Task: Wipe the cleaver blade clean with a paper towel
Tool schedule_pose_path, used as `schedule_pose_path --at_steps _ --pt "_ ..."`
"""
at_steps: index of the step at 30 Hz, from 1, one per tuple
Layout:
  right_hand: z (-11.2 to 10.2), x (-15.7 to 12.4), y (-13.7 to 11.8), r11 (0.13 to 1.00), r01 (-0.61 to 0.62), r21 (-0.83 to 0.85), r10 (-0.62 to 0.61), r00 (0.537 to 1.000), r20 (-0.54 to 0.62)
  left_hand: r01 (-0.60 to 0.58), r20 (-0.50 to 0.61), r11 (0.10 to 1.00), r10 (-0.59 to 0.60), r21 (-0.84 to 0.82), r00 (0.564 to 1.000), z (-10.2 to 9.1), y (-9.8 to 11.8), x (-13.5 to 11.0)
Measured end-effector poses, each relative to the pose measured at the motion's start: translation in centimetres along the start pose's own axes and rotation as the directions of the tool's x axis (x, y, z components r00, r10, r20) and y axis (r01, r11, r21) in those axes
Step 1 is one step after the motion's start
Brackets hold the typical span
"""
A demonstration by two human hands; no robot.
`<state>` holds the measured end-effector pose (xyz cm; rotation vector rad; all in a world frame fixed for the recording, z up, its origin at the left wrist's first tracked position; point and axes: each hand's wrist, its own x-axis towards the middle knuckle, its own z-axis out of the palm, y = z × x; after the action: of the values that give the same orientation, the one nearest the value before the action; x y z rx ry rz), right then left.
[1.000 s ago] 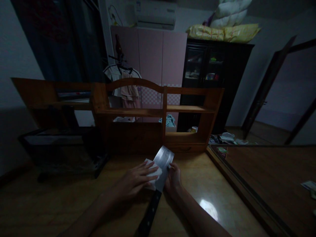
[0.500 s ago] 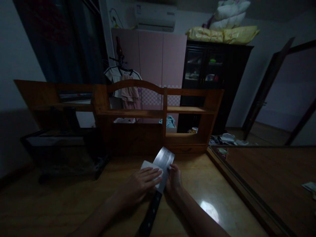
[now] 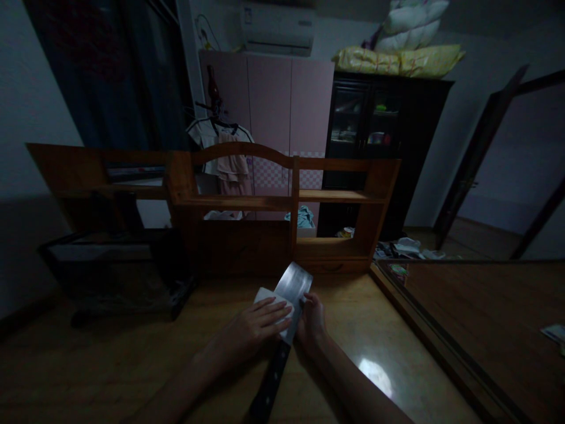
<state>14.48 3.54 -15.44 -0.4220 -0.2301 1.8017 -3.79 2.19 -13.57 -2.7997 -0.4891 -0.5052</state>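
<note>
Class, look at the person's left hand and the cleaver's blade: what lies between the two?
A white wad, perhaps tissue or cloth, lies between the left hand and the cleaver's blade, as the head view shows.

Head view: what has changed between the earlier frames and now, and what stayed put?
The left hand has shifted slightly right across the cleaver, its fingers now closer together; the white cloth beneath them looks flatter than in the first frame. Nothing was visibly taken up or let go. The right hand stays at the blade's right edge, and the cleaver's angle looks unchanged.
</note>
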Motion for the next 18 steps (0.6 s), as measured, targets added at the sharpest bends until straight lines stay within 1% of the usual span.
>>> schedule_pose_path --at_steps 4,8,10,13,16,18 --pt "-0.1 -0.1 0.0 1.000 -0.021 0.013 0.021 1.000 0.023 0.009 -0.007 1.000 -0.009 -0.006 1.000 0.2 -0.2 -0.1" --pt "-0.2 -0.1 0.0 0.999 -0.033 0.013 0.032 0.999 0.020 0.017 0.003 1.000 -0.017 0.000 1.000 0.3 -1.2 -0.5" --pt "-0.2 0.0 0.0 1.000 -0.027 0.012 0.027 1.000 0.013 0.036 -0.007 0.999 -0.036 -0.024 0.999 0.1 -1.6 -0.7" --pt "-0.4 0.2 0.1 1.000 -0.003 -0.003 0.003 1.000 0.016 0.057 -0.005 0.988 -0.059 -0.141 0.998 -0.9 -1.4 -0.6" --pt "-0.6 0.4 0.2 0.999 0.036 -0.018 -0.036 0.999 0.007 0.050 0.043 0.956 -0.039 -0.288 0.998 -2.3 -0.6 -0.2" --pt "-0.7 0.5 0.2 0.998 0.048 -0.027 -0.048 0.999 -0.002 0.051 0.069 0.937 -0.029 -0.344 0.997 -2.8 -0.2 0.0"
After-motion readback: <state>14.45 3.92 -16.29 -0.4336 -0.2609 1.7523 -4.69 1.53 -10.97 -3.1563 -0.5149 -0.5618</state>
